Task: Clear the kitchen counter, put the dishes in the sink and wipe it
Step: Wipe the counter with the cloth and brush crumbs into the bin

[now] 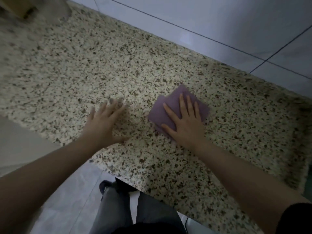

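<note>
Grey trouser legs (pixel 116 211) and a dark shoe (pixel 105 185) stand nearest the camera on the pale tiled floor (pixel 70 200), just in front of the worktop's near edge. Both forearms reach out over the speckled granite worktop (pixel 118 65). On the right, the right hand (pixel 185 122) lies flat on a folded purple cloth (pixel 170 105), fingers straight and spread, palm pressing the cloth onto the stone roughly midway between the near edge and the back edge. Beside it and apart from the cloth, the left hand (pixel 106 122) is blurred, fingers straight and spread, holding nothing; whether it touches the stone cannot be told. A tiled wall (pixel 219 22) runs along the worktop's back edge. Something brownish sits blurred at the far left corner (pixel 22 9), too unclear to identify.
</note>
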